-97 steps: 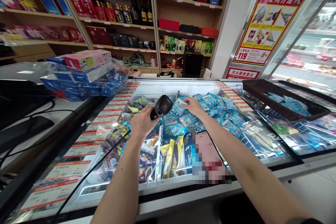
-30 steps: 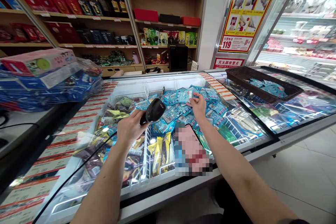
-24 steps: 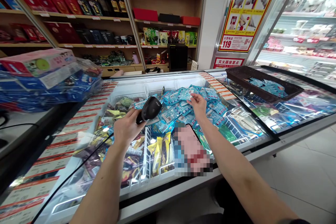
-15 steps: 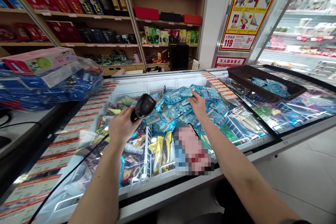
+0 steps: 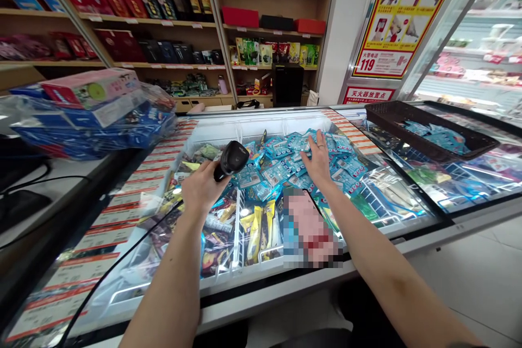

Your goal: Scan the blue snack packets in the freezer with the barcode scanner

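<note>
Head view: right hand has spread open, seemingly freeing a blue packet near the freezer's far edge; left hand grips barcode scanner.

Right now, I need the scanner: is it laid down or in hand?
In hand: the left hand grips the black scanner, whose head juts out beyond it. Whether it's switched on, I cannot tell.
</note>
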The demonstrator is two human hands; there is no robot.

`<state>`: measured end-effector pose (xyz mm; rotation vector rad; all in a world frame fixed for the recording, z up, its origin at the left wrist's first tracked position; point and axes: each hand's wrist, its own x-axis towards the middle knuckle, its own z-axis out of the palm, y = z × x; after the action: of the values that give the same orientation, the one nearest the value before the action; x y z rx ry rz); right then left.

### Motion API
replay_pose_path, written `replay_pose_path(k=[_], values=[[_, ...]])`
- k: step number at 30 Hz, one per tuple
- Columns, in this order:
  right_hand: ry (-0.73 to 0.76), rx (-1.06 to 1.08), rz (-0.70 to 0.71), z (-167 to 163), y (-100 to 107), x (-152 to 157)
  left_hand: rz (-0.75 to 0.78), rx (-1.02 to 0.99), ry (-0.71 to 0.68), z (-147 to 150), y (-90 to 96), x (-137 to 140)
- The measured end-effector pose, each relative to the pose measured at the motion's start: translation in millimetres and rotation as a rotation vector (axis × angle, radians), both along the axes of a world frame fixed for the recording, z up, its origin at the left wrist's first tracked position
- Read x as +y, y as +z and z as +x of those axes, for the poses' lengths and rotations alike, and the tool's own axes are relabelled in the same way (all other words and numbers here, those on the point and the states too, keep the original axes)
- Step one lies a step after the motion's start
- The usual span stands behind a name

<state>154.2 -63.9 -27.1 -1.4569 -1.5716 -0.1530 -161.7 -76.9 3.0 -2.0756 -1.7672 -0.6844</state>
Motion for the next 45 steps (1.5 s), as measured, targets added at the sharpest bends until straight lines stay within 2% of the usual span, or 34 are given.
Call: replay_pose_path(k=[3, 6, 10, 14, 20, 24, 26, 30, 35, 39, 42, 45], values=[[0.03, -0.022, 0.026, -6, 5, -4, -0.004, -0.022, 0.006, 0, 2.2, -1], [0.158, -0.042, -0.005, -20, 9, -2, 0.007, -0.045, 0.006, -1, 3.7, -3], [0.423, -0.168, -0.142, -47, 18, 6, 0.002, -0.059, 0.004, -2, 4.0, -3], [0.621, -0.276, -0.29, -73, 25, 22, 0.007, -0.077, -0.001, -3, 4.3, -2], [0.765, -0.343, -0.355, -101, 20, 46, 0.001, -0.098, -0.003, -5, 5.9, -4], [0.699, -0.45, -0.356, -108, 19, 53, -0.016, -0.114, 0.004, -4, 5.8, -4], [0.623, -0.398, -0.352, -109, 20, 55, -0.021, -0.122, 0.004, -3, 5.4, -4], [0.443, -0.119, -0.393, -100, 27, 55, -0.018, -0.113, -0.001, -2, 5.0, -4], [0.289, 0.262, -0.283, -59, 33, 35, -0.012, -0.09, -0.037, 4, 5.0, -6], [0.266, 0.581, -0.231, -15, 24, 2, -0.014, -0.046, -0.1, 12, 3.2, -10], [0.314, 0.678, -0.183, 4, 11, -18, -0.025, -0.008, -0.156, 21, 0.3, -14], [0.349, 0.711, -0.163, 10, 0, -24, -0.025, 0.033, -0.224, 31, -2.8, -18]])
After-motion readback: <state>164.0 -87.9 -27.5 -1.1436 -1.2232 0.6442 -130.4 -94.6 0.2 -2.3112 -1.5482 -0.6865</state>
